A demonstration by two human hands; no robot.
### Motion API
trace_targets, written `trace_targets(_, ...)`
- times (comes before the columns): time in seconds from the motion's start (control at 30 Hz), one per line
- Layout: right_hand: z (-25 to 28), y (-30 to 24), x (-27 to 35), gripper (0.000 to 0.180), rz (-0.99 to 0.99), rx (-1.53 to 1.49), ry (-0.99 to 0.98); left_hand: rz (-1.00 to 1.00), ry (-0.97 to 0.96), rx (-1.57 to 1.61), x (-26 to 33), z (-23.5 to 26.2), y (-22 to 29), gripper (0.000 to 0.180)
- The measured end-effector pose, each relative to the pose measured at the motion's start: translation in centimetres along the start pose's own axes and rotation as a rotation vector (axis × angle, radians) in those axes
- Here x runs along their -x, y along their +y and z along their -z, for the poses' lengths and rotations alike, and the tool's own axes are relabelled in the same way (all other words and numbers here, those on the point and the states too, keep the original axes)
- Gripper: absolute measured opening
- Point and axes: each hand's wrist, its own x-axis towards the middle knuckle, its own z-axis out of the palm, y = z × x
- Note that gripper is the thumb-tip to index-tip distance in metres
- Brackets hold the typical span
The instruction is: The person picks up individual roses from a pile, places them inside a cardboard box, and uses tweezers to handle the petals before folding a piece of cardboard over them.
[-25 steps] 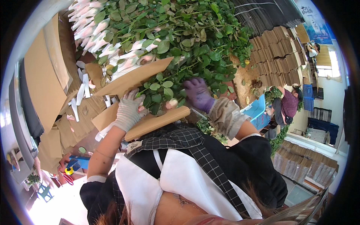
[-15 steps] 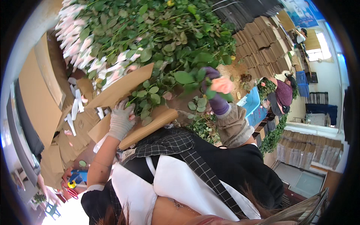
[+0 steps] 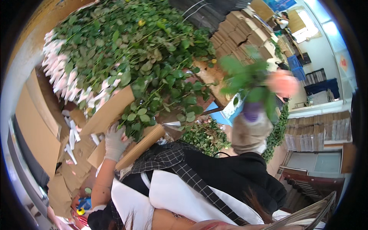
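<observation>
My left hand (image 3: 114, 142), in a grey glove, rests on the leafy stems (image 3: 153, 103) where they lie across a cardboard sheet (image 3: 111, 111) at the bench edge. My right hand (image 3: 252, 110), in a purple glove with a beige sleeve, is raised to the right and grips a rose stem with a pink bloom (image 3: 283, 82) and green leaves (image 3: 245, 74); it is motion-blurred. A large heap of green rose foliage (image 3: 126, 42) with white-wrapped heads (image 3: 63, 76) fills the bench ahead.
Cardboard pieces and white paper scraps (image 3: 73, 142) lie at the left. Stacks of flat cardboard boxes (image 3: 245, 34) stand at the back right. More cut greenery (image 3: 207, 136) sits below the bench. Another person (image 3: 283, 19) stands far off by a bright window.
My right hand has lifted a pink rose stem out of the heap and swung it up and to the right. My left hand stays on the stems at the cardboard.
</observation>
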Motion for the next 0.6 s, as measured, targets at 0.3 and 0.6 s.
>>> trace_targets(0.3, -5.8, -5.4, 9.7, 0.036, 0.265, -0.926, -0.681, -0.029, 0.015, 0.041, -0.2, -1.8, -1.0, 0.066)
trace_targets(0.6, -6.4, -8.9, 9.1, 0.043, 0.14, -0.867, -0.63, -0.058, 0.056, -0.019, 0.4, -1.7, -1.0, 0.066)
